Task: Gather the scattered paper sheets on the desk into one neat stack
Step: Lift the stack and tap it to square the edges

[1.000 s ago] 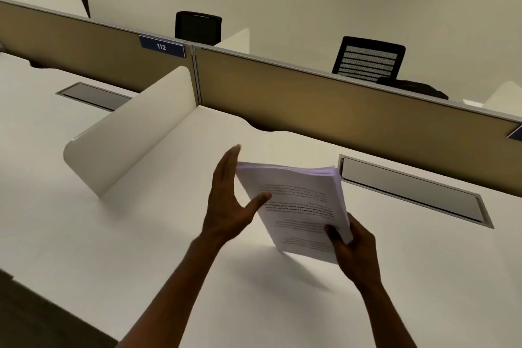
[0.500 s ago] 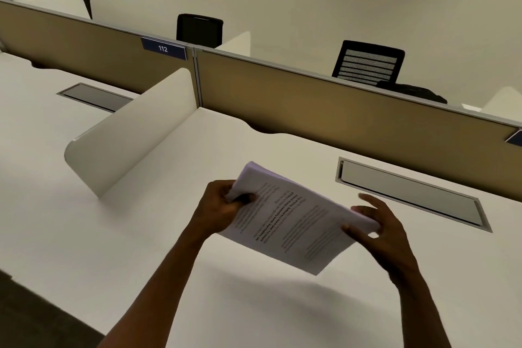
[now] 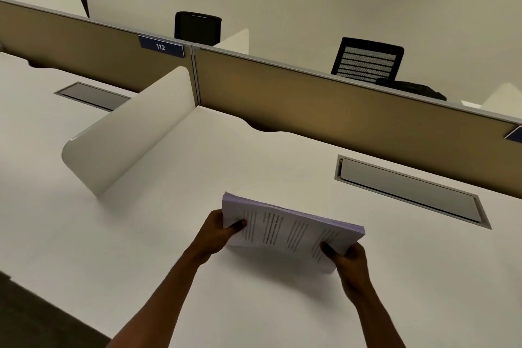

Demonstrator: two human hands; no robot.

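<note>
A thick stack of printed white paper sheets (image 3: 285,230) is held tilted over the white desk (image 3: 169,263), its lower long edge at or just above the desk surface. My left hand (image 3: 217,232) grips the stack's left end, thumb on the printed face. My right hand (image 3: 348,261) grips the lower right corner, thumb on top. The sheets look roughly aligned, with edges slightly fanned at the top. No loose sheets show elsewhere on the desk.
A curved white side divider (image 3: 127,135) stands at the left of this desk. A tan back partition (image 3: 324,110) with a "112" label (image 3: 161,46) runs behind. A grey cable flap (image 3: 409,192) is set into the desk at right. Black chairs (image 3: 367,61) stand beyond.
The stack went from upright in my right hand to held by both hands, then turned lengthwise and lowered toward the desk. My left hand closed onto its left end.
</note>
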